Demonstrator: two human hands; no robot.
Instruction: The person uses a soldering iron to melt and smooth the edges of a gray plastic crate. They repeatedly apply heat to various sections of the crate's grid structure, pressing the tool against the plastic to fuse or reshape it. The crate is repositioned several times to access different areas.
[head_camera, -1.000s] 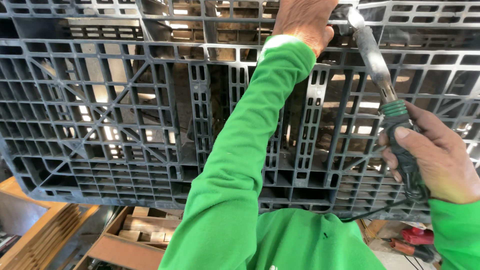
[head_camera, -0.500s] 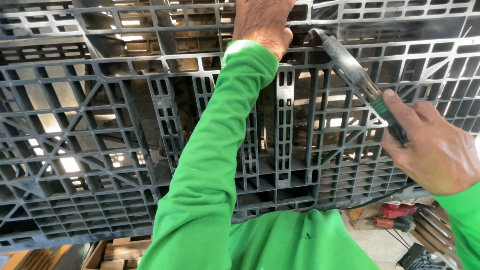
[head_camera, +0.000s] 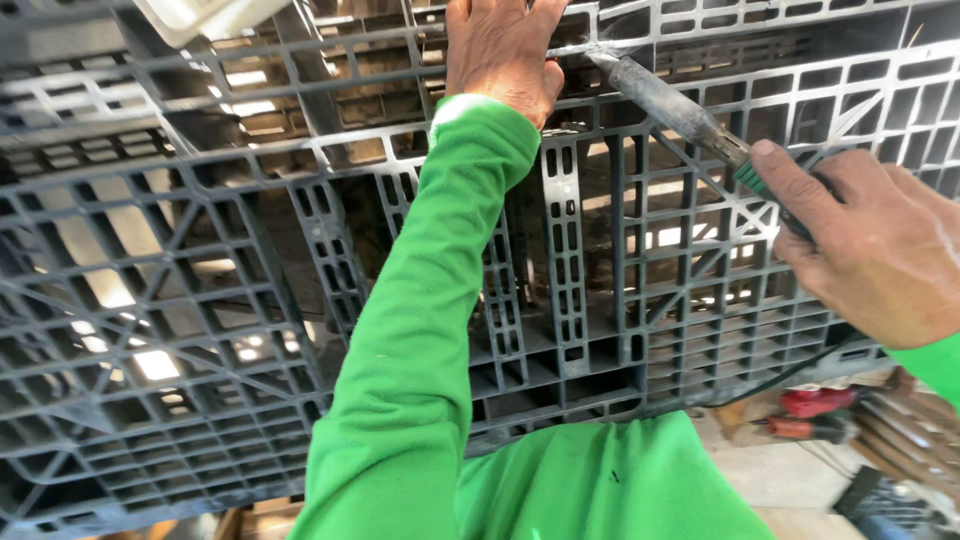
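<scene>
While the left hand (head_camera: 500, 50) lies flat with spread fingers against a rib near the top edge of a dark grey moulded-plastic pallet (head_camera: 200, 300), the right hand (head_camera: 870, 250) is clenched round the green-collared handle of a long metal-barrelled heating iron (head_camera: 670, 105), a black cable trailing below it. The iron's tip touches the pallet's lattice just beside the left hand's fingers, where a pale wisp and shiny strands of plastic show. Both arms wear bright green long sleeves (head_camera: 430, 330). By the look of it, a joint in the rib is being melted together, the bracing hand holding the part steady; the next move would call for keeping the tip on the seam and the fingers away from the hot barrel. Red tools (head_camera: 815, 400) lie beyond the pallet's lower right corner.
</scene>
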